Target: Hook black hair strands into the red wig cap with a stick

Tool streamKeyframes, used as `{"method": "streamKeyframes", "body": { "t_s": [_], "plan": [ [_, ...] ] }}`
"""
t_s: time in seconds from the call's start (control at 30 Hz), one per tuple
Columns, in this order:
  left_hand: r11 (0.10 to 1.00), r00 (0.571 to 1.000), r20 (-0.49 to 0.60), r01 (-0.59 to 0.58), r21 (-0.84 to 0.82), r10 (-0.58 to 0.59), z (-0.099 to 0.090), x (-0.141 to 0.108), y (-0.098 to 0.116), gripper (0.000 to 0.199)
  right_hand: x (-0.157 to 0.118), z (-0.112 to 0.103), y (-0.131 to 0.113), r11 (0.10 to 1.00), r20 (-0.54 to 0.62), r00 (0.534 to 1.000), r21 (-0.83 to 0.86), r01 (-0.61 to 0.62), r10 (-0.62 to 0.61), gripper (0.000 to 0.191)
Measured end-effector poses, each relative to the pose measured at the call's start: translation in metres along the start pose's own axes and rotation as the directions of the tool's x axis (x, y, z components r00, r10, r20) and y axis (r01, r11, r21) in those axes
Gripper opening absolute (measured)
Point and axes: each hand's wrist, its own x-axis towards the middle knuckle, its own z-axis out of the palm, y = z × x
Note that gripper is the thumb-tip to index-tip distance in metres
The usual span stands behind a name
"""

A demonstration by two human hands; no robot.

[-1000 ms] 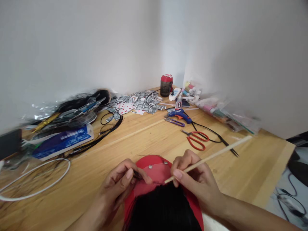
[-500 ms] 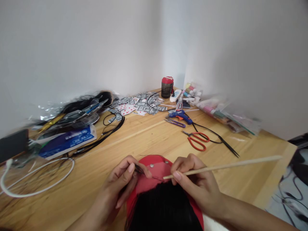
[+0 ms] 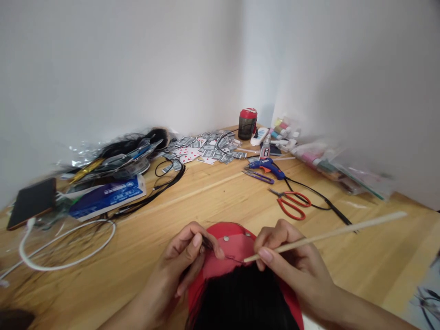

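Note:
A red rounded form [image 3: 222,228] with a paler patch and two pins stands at the table's near edge, with black hair [image 3: 245,298] spread over its lower part. My left hand [image 3: 190,254] pinches a thin dark lock of hair [image 3: 207,243] beside the form's left side. Fine strands run from it across the pale patch. Between the thumb and fingers of my right hand [image 3: 287,259] is a slim wooden stick [image 3: 343,233], its tip just above the hair's upper edge, touching or close to the strands.
Red-handled scissors [image 3: 294,205], purple thread snips [image 3: 259,176] and a blue glue gun [image 3: 266,168] lie ahead on the right. Scattered playing cards [image 3: 206,149] and a red-lidded jar [image 3: 247,123] are at the back. At left are a phone [image 3: 32,201], a white cable [image 3: 68,268] and a blue packet [image 3: 110,197].
The view has turned slightly left, so everything appears shifted right. Both hands keep their grips on the hair and stick, with the stick's tip still near the hair's edge.

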Motion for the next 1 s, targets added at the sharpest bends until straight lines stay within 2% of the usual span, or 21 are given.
{"method": "streamKeyframes", "body": {
  "t_s": [0.4, 0.67, 1.0],
  "plan": [
    [0.999, 0.998, 0.061, -0.027, -0.029, 0.029, 0.0001, 0.0005, 0.0014, 0.024, 0.0021, 0.0005, -0.0026, 1.0, -0.01, 1.0, -0.001, -0.003, 0.003, 0.015],
    [0.999, 0.998, 0.053, -0.031, -0.01, 0.031, -0.0019, -0.0008, -0.001, 0.027, 0.0004, -0.0016, -0.002, 1.0, 0.006, 1.0, 0.02, -0.013, 0.013, 0.014],
    [0.999, 0.996, 0.082, -0.045, 0.01, 0.044, -0.0016, 0.0024, -0.0015, 0.026, 0.0017, -0.0003, -0.0036, 0.998, -0.004, 0.999, -0.055, 0.035, -0.035, 0.012]
  ]
}}
